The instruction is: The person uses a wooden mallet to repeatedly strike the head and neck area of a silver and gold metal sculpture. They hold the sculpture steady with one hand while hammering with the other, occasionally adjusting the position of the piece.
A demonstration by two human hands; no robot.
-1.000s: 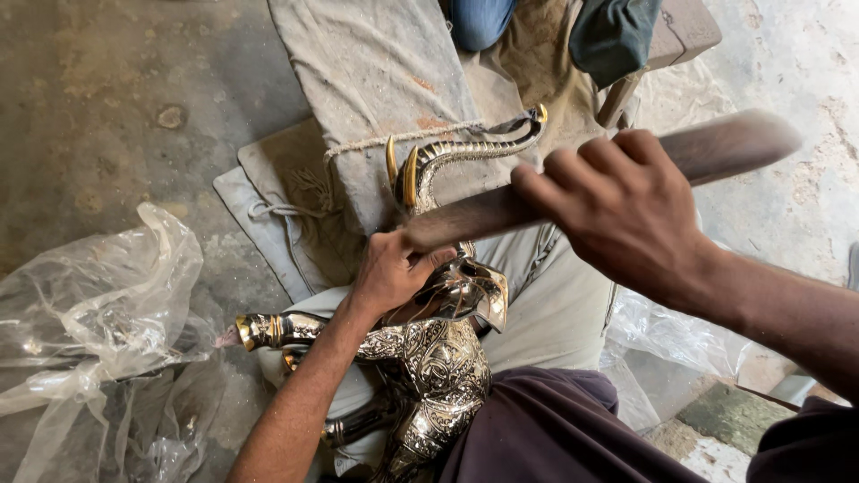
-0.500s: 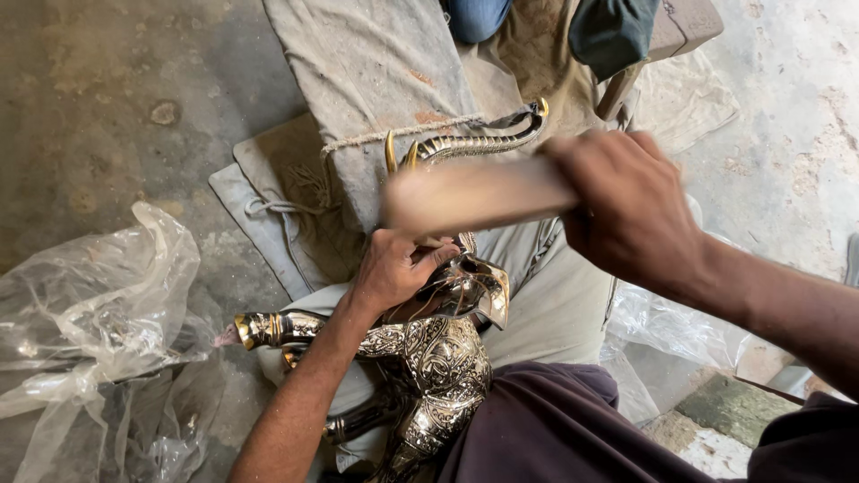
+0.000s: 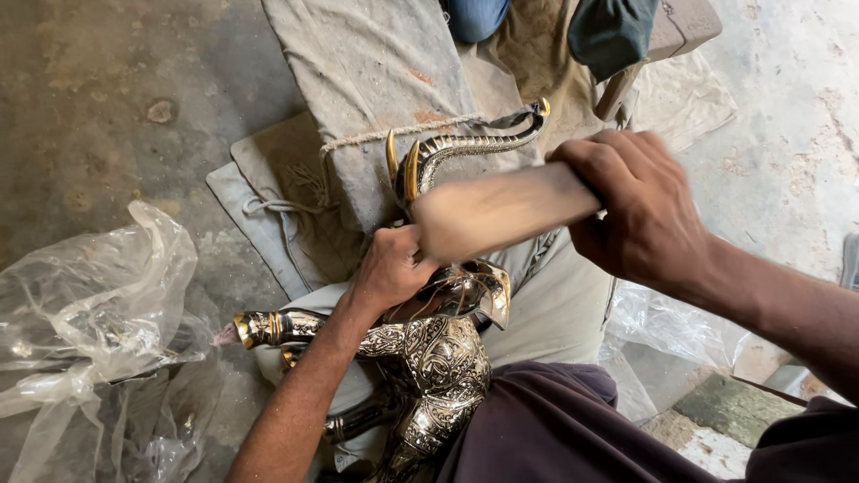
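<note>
- My right hand [image 3: 640, 210] has its fingers wrapped tight around a pale wooden stick [image 3: 501, 210], blurred, above the figure's head.
- My left hand [image 3: 394, 268] is curled closed on the head of an engraved silver-and-gold metal elephant figure [image 3: 438, 358] lying across my lap.
- I see crumpled clear plastic sheeting [image 3: 89, 313] on the floor to the left.

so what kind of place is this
Probably a small metalcraft workshop, worked at floor level: bare concrete floor, a silver elephant figure on the lap, a wooden stick in the right hand, loose plastic wrap nearby.
</note>
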